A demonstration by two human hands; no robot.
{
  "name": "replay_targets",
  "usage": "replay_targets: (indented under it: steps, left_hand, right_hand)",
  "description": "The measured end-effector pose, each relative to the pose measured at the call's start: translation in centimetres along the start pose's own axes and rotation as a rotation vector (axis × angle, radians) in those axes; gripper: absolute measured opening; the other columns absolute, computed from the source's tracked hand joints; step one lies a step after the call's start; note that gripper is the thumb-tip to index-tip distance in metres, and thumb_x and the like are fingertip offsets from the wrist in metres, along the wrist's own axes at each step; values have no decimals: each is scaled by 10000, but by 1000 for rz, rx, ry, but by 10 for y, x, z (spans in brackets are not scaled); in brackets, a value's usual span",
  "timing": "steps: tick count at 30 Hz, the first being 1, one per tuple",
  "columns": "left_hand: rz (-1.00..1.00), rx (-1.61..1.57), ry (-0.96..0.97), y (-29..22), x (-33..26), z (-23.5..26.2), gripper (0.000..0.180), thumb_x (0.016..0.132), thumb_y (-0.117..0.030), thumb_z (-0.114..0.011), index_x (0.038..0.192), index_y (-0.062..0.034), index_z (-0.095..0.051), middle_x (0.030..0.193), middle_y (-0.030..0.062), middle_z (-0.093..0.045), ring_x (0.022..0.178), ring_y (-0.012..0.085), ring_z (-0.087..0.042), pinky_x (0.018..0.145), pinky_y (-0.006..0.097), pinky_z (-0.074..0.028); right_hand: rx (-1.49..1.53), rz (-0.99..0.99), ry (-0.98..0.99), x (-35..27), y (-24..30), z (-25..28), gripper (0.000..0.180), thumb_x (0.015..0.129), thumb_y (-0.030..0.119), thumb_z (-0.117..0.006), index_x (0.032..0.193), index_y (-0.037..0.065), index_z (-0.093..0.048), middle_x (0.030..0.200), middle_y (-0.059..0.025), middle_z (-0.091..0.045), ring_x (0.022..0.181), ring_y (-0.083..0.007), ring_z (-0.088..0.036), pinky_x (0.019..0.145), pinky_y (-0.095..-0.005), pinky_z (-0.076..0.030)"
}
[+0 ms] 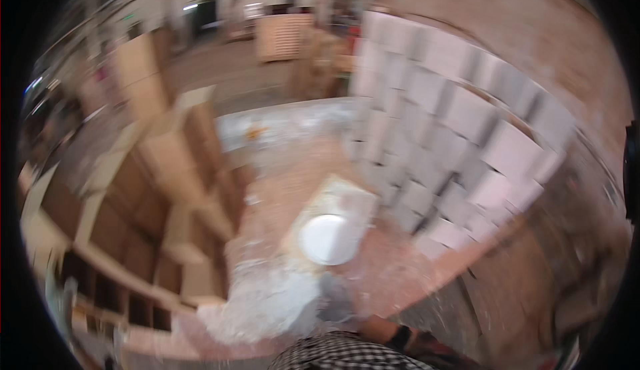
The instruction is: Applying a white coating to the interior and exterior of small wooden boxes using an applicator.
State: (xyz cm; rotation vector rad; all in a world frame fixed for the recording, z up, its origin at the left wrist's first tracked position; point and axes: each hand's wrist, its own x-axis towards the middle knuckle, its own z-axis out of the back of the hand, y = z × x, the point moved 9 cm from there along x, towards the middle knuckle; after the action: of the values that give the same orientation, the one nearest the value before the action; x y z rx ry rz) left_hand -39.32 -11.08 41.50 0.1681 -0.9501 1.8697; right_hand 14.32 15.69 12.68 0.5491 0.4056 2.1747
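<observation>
My right hand [335,298] is at the lower middle, close to my body, in what looks like a grey glove. A dark band circles the wrist behind it. Motion smears the fingers, so their pose is unclear. Just beyond the hand is a round white thing [328,240], perhaps a lid or shallow dish. It lies on a pale rectangular slab or box [350,200], and a gap seems to separate it from the hand. Under them is a worn reddish work table [293,163] with whitish smears. I cannot make out my left hand.
Open-topped brown cardboard boxes [177,147] stand in stacks along the left. White box-like blocks [433,97] are piled in a high wall on the right side of the table. A pallet-like stack [285,37] stands on the floor far back.
</observation>
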Motion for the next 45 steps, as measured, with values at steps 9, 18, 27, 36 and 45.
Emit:
replay_targets:
  steps: [9,18,27,36,45]
  left_hand:
    - [425,118,-588,48,3,11,620,908,-549,-474,1357,-121,-466,1342,141,-518,1287,298,-434,1093,397,-263]
    - [161,383,-857,-22,-8,15,500,873,-350,-624,1244,-26,-540,1286,173,-538,1252,324,-460,1038,423,-367]
    - [172,322,-829,-82,59,-4,736,855,-468,-610,1344,43,-406,1381,242,-420,1322,369,-345,1099,407,-282]
    - [350,-208,-728,-59,71,-25,580,891,-509,-528,1145,10,-583,1049,191,-637,996,296,-596,884,379,-442]
    - [199,-645,-635,-100,72,-68,404,848,-328,-684,1077,-9,-588,973,18,-622,869,119,-564,826,303,-455]
  right_hand:
    - [140,-53,-47,9,-14,32,478,700,464,-649,973,86,-544,899,-118,-549,863,-304,-533,802,-408,-441]
    - [231,-91,31,28,-14,15,505,730,530,-574,999,103,-549,910,-115,-560,866,-304,-540,801,-427,-442]
    - [406,-163,67,42,-21,0,547,760,595,-499,1025,119,-554,921,-112,-571,869,-303,-546,800,-447,-444]
    - [905,-370,145,37,-42,-26,600,791,660,-425,1051,136,-559,932,-110,-582,872,-303,-553,799,-466,-445]
    - [1774,-824,258,-34,-82,-66,663,821,726,-350,1077,153,-564,943,-107,-593,875,-303,-559,799,-485,-447]
